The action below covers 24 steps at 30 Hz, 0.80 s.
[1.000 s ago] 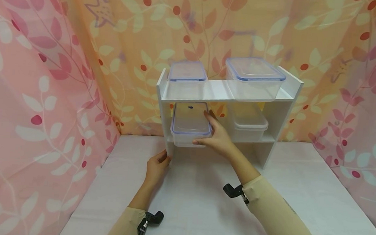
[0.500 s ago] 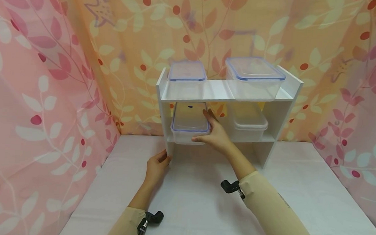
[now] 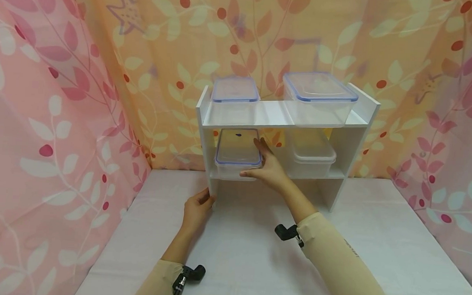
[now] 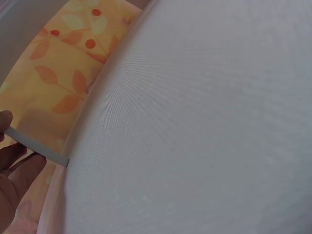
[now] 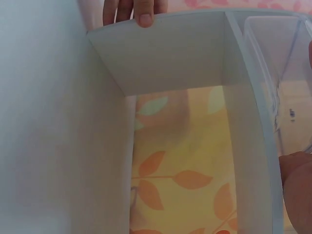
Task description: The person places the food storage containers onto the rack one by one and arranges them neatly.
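Observation:
A two-tier white shelf unit [image 3: 346,154] stands on the table. In its left middle space lies a clear food container [image 3: 237,153] with a blue-edged lid. My right hand [image 3: 274,171] holds this container at its right front corner, thumb at the front and fingers along the lid's right edge. In the right wrist view, only parts of that hand [image 5: 298,183] show beside the container [image 5: 292,92]. My left hand [image 3: 195,212] pinches the lower front edge of the left side panel. The left wrist view shows its fingers [image 4: 30,170] around the panel edge [image 4: 41,148].
On the top shelf sit a smaller blue-rimmed container [image 3: 235,91] at left and a larger one [image 3: 320,88] at right. A white-lidded container [image 3: 313,152] occupies the middle shelf's right side. A white cloth [image 3: 245,256] covers the table, with patterned curtains [image 3: 172,130] around it.
The blue-edged container has slid slightly farther back on the middle shelf, its front lower edge settling at the shelf edge. My right hand followed it; my left hand stayed put.

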### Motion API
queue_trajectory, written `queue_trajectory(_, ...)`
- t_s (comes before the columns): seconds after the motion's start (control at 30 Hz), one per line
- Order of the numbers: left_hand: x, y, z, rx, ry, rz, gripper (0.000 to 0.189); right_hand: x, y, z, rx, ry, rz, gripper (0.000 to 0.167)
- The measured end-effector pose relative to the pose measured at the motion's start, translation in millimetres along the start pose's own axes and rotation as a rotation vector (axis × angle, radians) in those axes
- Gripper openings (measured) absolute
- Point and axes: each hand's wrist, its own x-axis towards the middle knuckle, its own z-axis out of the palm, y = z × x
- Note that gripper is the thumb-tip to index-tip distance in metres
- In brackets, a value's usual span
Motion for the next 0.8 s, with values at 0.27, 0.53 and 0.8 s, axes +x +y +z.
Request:
queue_trajectory(0.27, -0.2, 0.8, -0.1, -0.006, 0.005, 0.004, 0.044, 3.4, 3.3, 2.3, -0.01, 0.005, -0.012, 0.12)
queue_trajectory(0.53, -0.8, -1.1, -0.3, -0.022, -0.012, 0.01, 0.048, 4.2, 1.7, 3.1, 0.0, 0.011, -0.006, 0.121)
queue_trajectory(0.8, -1.4, 1.3, -0.6, -0.025, -0.012, 0.009, 0.049, 4.4, -0.2, 2.4, -0.042, -0.003, -0.001, 0.122)
